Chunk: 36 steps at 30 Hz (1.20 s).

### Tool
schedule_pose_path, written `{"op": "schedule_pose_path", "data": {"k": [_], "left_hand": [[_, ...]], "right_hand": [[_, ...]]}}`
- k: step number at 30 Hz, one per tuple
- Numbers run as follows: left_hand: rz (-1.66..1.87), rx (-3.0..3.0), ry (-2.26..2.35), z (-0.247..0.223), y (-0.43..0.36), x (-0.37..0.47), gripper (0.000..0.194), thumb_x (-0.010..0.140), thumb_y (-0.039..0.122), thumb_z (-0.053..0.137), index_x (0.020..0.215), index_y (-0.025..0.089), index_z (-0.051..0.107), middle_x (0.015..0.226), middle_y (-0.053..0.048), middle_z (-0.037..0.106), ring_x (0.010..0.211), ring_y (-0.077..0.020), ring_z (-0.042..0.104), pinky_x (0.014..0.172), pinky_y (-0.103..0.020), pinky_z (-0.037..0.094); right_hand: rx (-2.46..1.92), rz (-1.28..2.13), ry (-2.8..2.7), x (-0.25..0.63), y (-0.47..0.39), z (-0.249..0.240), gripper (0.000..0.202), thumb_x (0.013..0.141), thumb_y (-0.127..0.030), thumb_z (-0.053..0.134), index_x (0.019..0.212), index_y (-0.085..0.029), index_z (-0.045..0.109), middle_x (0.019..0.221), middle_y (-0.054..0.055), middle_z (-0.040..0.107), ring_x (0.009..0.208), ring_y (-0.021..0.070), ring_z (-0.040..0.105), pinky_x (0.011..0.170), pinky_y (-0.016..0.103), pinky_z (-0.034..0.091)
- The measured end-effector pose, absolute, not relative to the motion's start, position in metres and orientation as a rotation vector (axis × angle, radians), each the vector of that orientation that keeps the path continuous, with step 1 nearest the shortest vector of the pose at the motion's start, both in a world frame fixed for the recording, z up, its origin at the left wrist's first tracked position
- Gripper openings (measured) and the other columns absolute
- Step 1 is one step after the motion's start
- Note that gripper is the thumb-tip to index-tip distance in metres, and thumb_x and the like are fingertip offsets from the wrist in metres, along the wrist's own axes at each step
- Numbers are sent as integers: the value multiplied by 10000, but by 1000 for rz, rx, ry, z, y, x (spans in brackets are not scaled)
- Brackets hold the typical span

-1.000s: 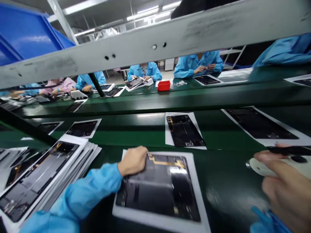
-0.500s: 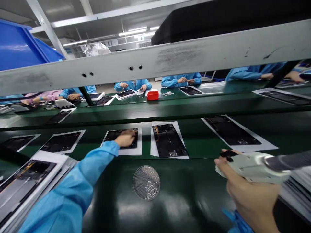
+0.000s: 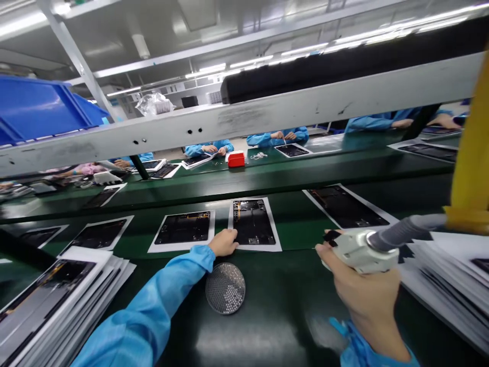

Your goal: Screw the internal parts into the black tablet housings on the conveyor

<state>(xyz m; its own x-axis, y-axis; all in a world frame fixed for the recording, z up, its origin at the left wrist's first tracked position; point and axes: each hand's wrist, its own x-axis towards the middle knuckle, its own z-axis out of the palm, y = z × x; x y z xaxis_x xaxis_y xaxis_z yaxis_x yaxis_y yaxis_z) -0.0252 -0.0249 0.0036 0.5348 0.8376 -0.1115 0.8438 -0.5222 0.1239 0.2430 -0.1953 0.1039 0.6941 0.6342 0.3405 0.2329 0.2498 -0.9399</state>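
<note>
My left hand [image 3: 224, 242] is at the lower left corner of a black tablet housing [image 3: 254, 223], its fingers closed at the edge where the housing lies on a white sheet. Some fingertips are hidden. Left of it another opened tablet housing [image 3: 183, 227] lies on its own sheet. Just below my left hand sits a round dish [image 3: 225, 288] with a grid of small bright dots. My right hand [image 3: 362, 293] is wrapped around a pale green handheld tool [image 3: 357, 250] with a thick grey hose, held above the bench on the right.
Stacks of sheets with housings stand at left [image 3: 103, 290] and right [image 3: 446, 275]. More housings lie along the green line [image 3: 294, 224]. A white rail [image 3: 171, 130] crosses overhead; a yellow strip [image 3: 471, 137] hangs at right. Co-workers in blue sleeves sit opposite, near a red box [image 3: 236, 159].
My left hand has moved right and down from the left housing to the middle one, which now lies straighter. My right hand with the tool appears further left; the camera view has shifted.
</note>
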Motion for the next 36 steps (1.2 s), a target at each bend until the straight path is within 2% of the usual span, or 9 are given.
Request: {"op": "schedule_pose_path", "data": {"k": [6,11,16,20,27,29,33,34,36], "left_hand": [[-55,2500,1399,8,-23,-55,302,960,367,627,1163,144,615,1219,-91,600,1087,-225,601,940,-437,522],[9,2290,1414,3,-27,-73,272,972,355,614,1148,148,625,1172,-82,625,1047,-209,622,924,-423,535],[276,1964,1477,-2,-34,-76,263,979,350,606,1146,146,619,1106,-71,639,956,-183,643,838,-366,565],[552,1631,1474,3,-37,-64,290,995,362,581,1170,132,596,1048,-61,641,854,-155,649,747,-322,581],[992,1160,1420,19,-36,-19,345,987,333,594,1278,153,547,1181,-87,600,944,-182,639,777,-345,589],[1044,1070,1390,27,-40,-9,435,980,265,597,1384,179,462,1183,-89,594,910,-171,646,767,-331,593],[1018,974,1282,48,-67,-1,907,869,24,588,1575,276,77,1046,-53,625,750,-117,659,780,-295,590],[982,961,1254,53,-79,-2,974,835,-4,586,1581,273,24,992,-42,629,725,-115,658,780,-296,589],[891,941,1202,58,-109,-10,1015,781,-8,606,1586,242,40,894,-18,624,681,-117,646,757,-306,590]], "right_hand": [[-1340,298,-838,249,-196,102,284,610,-395,789,788,-187,712,651,17,671,622,219,623,659,363,484],[-1344,307,-834,248,-198,106,258,617,-402,769,746,-192,692,600,-10,634,565,183,581,577,317,458],[-1394,314,-844,245,-201,111,243,615,-409,745,670,-180,680,571,5,630,535,193,589,514,301,444],[-1342,312,-893,244,-202,113,244,631,-406,730,604,-180,642,498,-7,573,471,172,546,483,290,429],[-1351,358,-892,243,-206,118,216,624,-380,725,634,-181,643,516,-18,570,478,149,520,471,269,417],[-1351,337,-886,248,-210,118,217,633,-379,734,670,-182,652,546,-18,586,510,149,529,500,274,429],[-1428,313,-815,264,-224,119,265,623,-393,789,753,-190,678,606,-5,633,569,179,576,545,301,445],[-1440,301,-788,267,-228,121,279,614,-395,805,768,-198,682,620,-2,642,585,189,589,558,311,452],[-1419,252,-726,269,-236,128,278,602,-384,828,770,-218,680,660,4,655,625,207,610,591,335,470]]}}
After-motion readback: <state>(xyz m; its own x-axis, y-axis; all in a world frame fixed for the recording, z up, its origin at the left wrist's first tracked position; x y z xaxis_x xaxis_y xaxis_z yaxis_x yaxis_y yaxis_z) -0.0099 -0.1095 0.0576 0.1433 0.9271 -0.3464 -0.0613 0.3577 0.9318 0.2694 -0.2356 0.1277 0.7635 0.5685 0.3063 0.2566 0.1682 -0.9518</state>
